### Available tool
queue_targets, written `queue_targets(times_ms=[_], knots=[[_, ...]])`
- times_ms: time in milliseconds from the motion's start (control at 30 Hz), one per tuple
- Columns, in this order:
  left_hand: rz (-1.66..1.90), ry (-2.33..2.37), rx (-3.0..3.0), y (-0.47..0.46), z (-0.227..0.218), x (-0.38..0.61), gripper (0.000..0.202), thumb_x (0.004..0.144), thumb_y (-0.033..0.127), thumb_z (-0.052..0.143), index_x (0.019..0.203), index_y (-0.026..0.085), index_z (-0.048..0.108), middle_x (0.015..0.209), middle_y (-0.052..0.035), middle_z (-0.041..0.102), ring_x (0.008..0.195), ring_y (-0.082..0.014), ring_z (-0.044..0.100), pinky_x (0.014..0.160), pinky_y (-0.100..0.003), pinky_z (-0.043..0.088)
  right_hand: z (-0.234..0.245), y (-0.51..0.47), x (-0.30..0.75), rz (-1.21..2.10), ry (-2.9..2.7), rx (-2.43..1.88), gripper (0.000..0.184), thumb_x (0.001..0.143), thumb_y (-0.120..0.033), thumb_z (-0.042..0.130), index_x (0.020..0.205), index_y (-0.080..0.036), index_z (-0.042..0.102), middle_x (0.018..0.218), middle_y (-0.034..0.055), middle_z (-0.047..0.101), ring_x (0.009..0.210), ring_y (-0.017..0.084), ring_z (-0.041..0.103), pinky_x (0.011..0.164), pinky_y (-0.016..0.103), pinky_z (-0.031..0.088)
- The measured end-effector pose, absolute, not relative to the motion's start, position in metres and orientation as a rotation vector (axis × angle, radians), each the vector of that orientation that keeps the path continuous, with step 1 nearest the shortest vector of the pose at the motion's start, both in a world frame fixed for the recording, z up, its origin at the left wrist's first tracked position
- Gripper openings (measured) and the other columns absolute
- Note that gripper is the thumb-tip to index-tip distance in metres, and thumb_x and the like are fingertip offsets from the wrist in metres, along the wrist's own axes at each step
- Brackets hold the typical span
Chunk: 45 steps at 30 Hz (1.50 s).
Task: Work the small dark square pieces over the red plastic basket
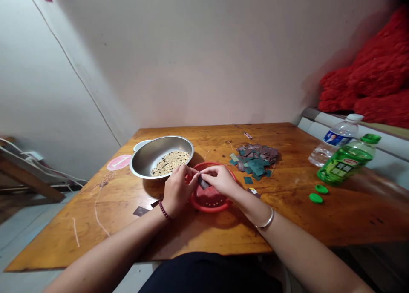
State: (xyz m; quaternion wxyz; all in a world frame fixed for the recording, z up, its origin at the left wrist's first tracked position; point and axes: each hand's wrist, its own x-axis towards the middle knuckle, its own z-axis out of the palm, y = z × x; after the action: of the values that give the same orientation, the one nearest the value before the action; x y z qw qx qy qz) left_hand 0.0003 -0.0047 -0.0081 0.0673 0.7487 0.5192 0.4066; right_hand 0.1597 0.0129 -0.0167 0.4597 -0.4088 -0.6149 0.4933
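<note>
Over a red plastic basket point(212, 203), my left hand point(179, 186) and my right hand point(220, 180) meet, their fingertips pinched on a small dark square piece point(203, 182). Whether it is cloth, leather or paper I cannot tell. My fingers partly cover its upper edge. To the left of the basket stands a steel bowl point(150, 150), tilted, with pale and dark bead-like grains point(172, 162) inside. A pile of brown and green square pieces point(258, 156) lies right of the basket. A few dark pieces point(140, 211) rest near my left wrist.
At the right stand a clear water bottle point(334, 139) and a green-labelled bottle point(347, 163), with two green caps point(316, 198) before them. A pink round disc point(119, 162) and loose thread point(96, 208) lie at the left. Red fluffy material point(377, 76) is heaped behind the bottles.
</note>
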Motion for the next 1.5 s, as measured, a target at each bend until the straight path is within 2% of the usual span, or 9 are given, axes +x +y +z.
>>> queue_targets(times_ms=[433, 667, 933, 1500], knots=[[1.239, 1.511, 2.172, -0.004, -0.008, 0.001, 0.022, 0.084, 0.039, 0.052, 0.076, 0.022, 0.041, 0.084, -0.0008, 0.064, 0.074, -0.0149, 0.059, 0.065, -0.028, 0.046, -0.018, 0.013, 0.16, 1.186, -1.539, -1.006, 0.022, 0.074, -0.027, 0.059, 0.085, -0.012, 0.071, 0.084, 0.0094, 0.072, 0.077, 0.02, 0.067, 0.072, 0.03, 0.051], [1.229, 1.515, 2.158, -0.004, -0.006, 0.0, 0.022, 0.083, 0.038, 0.053, 0.076, 0.022, 0.041, 0.086, -0.0008, 0.065, 0.074, -0.015, 0.06, 0.064, -0.028, 0.046, -0.012, 0.004, 0.16, 0.924, -1.648, -1.087, 0.02, 0.078, -0.027, 0.057, 0.086, -0.017, 0.072, 0.085, 0.0056, 0.072, 0.078, 0.02, 0.067, 0.071, 0.029, 0.051], [1.287, 1.498, 2.114, -0.004, -0.007, 0.0, 0.025, 0.082, 0.037, 0.055, 0.074, 0.022, 0.036, 0.084, -0.0005, 0.065, 0.072, -0.0145, 0.06, 0.063, -0.027, 0.046, -0.011, 0.004, 0.16, 0.947, -1.635, -1.116, 0.019, 0.077, -0.029, 0.058, 0.084, -0.017, 0.072, 0.084, 0.0057, 0.072, 0.077, 0.02, 0.067, 0.07, 0.028, 0.052], [1.271, 1.455, 2.151, -0.004, -0.01, 0.0, 0.025, 0.082, 0.038, 0.055, 0.073, 0.021, 0.038, 0.083, -0.0016, 0.066, 0.073, -0.0144, 0.06, 0.064, -0.027, 0.047, -0.011, 0.004, 0.161, 0.918, -1.639, -1.089, 0.019, 0.076, -0.024, 0.058, 0.086, -0.018, 0.072, 0.084, 0.0049, 0.072, 0.078, 0.019, 0.067, 0.071, 0.028, 0.051]])
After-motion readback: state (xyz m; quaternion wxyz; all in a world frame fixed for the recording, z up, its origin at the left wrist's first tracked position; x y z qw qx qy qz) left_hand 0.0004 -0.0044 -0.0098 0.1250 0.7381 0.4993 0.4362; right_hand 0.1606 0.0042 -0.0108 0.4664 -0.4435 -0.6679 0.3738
